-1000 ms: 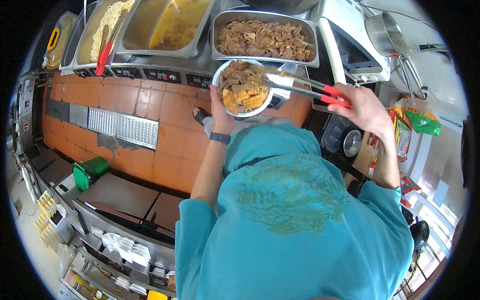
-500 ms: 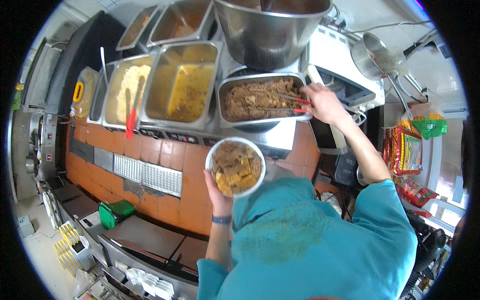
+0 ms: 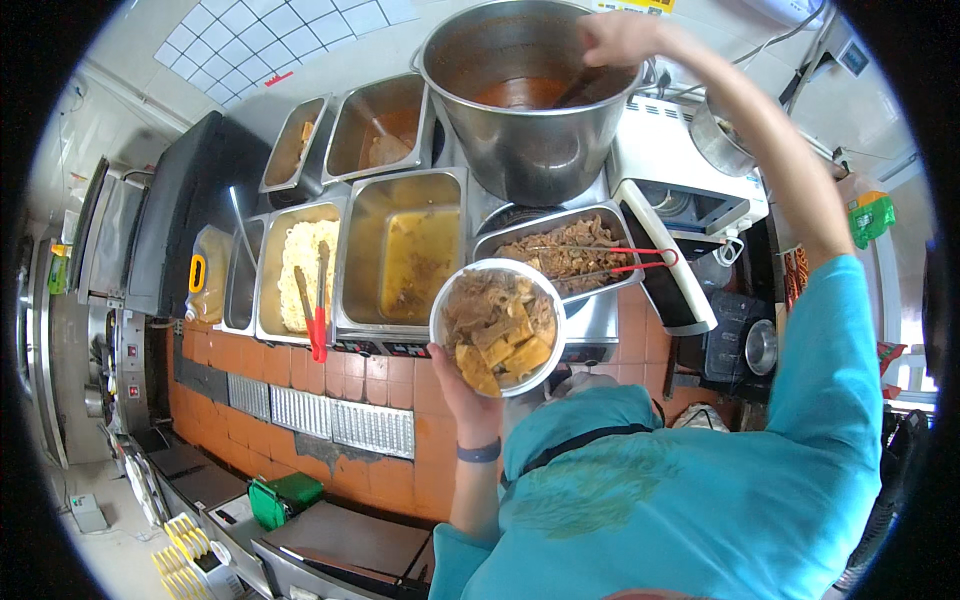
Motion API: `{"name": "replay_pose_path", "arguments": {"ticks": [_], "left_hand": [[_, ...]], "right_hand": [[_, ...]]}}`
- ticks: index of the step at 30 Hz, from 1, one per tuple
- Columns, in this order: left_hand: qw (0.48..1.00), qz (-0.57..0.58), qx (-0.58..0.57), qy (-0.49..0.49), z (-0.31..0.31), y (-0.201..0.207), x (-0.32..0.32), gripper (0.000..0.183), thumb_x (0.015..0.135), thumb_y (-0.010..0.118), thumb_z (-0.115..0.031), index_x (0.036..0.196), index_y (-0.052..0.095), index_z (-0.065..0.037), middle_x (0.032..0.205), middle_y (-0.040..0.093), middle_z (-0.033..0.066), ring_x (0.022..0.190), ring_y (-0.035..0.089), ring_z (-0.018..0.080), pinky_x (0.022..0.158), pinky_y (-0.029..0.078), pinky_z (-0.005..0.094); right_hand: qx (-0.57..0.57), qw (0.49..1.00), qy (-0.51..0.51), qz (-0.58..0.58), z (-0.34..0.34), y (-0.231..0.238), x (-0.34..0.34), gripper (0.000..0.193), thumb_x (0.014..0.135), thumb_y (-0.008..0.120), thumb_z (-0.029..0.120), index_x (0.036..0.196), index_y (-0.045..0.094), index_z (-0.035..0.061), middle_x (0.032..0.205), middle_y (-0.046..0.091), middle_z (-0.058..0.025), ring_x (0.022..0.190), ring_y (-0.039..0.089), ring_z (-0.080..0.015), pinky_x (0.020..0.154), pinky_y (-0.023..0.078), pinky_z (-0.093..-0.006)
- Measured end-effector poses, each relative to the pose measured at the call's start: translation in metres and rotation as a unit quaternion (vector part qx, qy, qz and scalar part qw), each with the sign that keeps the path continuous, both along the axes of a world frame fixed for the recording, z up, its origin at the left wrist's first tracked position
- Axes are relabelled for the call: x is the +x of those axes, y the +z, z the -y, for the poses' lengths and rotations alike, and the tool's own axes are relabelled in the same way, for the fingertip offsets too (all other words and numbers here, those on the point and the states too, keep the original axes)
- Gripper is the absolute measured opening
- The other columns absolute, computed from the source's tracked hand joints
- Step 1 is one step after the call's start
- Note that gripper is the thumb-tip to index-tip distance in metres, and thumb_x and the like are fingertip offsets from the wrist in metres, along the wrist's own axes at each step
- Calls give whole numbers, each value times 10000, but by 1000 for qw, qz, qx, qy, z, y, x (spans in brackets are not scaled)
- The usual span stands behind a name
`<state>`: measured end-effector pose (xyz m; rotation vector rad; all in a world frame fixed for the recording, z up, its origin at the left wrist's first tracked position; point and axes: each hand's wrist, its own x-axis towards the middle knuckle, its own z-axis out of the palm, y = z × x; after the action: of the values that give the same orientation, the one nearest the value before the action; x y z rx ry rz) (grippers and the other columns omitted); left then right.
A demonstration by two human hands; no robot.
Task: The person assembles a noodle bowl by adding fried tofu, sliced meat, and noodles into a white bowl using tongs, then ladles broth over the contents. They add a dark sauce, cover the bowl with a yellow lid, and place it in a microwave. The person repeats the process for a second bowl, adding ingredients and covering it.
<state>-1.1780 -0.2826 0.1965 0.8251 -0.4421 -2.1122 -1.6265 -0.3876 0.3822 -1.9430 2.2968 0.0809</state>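
My left hand (image 3: 468,392) supports a white bowl (image 3: 437,325) from below and the side. Sliced brown meat (image 3: 482,305) and yellow-brown chunks (image 3: 515,345) fill it. Over the tall steel stockpot (image 3: 535,150), my right hand (image 3: 608,40) is closed round the top of a dark utensil handle (image 3: 583,85). That handle leans into the reddish broth (image 3: 520,92), where its lower end is hidden. Red-handled tongs (image 3: 645,258) lie across a steel pan (image 3: 490,240) of sliced meat, just beyond the bowl.
To the left stand a pan of pale noodles (image 3: 300,260) with red-handled tongs (image 3: 318,330) in it, and a deep pan of yellow broth (image 3: 405,265). Two more steel pans sit behind them. A white appliance (image 3: 670,150) stands right of the stockpot. Orange tiles (image 3: 340,380) run below the counter.
My right hand has let go of the tongs in the meat pan and moved up to the handle in the stockpot. The tongs stay on the pan. My left hand still holds the bowl.
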Motion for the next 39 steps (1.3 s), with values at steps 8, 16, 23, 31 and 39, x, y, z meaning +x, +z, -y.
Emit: {"name": "replay_pose_path", "arguments": {"ticks": [8, 16, 23, 31, 39], "left_hand": [[997, -6, -54, -56, 80, 7, -38, 644, 1050, 369, -521, 1498, 340, -59, 1508, 431, 120, 1380, 436, 280, 1145, 363, 412], [995, -53, -7, -84, 135, -6, -55, 632, 1046, 377, -525, 1491, 367, -77, 1505, 442, 105, 1373, 445, 269, 1139, 365, 410], [994, -53, -17, -92, 156, -3, -69, 633, 1059, 334, -518, 1506, 352, -70, 1521, 433, 109, 1383, 435, 274, 1148, 353, 422], [991, -67, 6, -116, 168, -13, -77, 637, 1053, 336, -528, 1499, 368, -74, 1509, 449, 102, 1379, 435, 261, 1146, 343, 411], [993, -44, 23, -109, 169, -16, -72, 660, 1049, 344, -548, 1497, 379, -65, 1519, 446, 90, 1385, 431, 248, 1151, 334, 398]], "right_hand": [[339, 913, -212, -85, 39, 1, -21, 254, 896, 684, 258, 820, 711, 17, 737, 659, -59, 660, 627, -204, 675, 550, -389], [-12, 925, -64, -373, -49, 6, 19, 153, 821, 675, 109, 943, 721, 28, 877, 736, -164, 890, 729, -268, 753, 570, -379], [113, 946, -203, -226, -39, 1, 31, 203, 813, 586, 102, 884, 740, -9, 912, 730, -199, 930, 720, -306, 809, 572, -399], [116, 952, -284, 12, -10, -31, 22, 233, 808, 633, 170, 701, 640, -37, 601, 599, -102, 460, 546, -213, 438, 433, -353], [106, 917, -329, 201, -42, -2, 16, 302, 896, 655, 234, 655, 613, 56, 544, 493, 38, 414, 402, -58, 365, 295, -238]]}}
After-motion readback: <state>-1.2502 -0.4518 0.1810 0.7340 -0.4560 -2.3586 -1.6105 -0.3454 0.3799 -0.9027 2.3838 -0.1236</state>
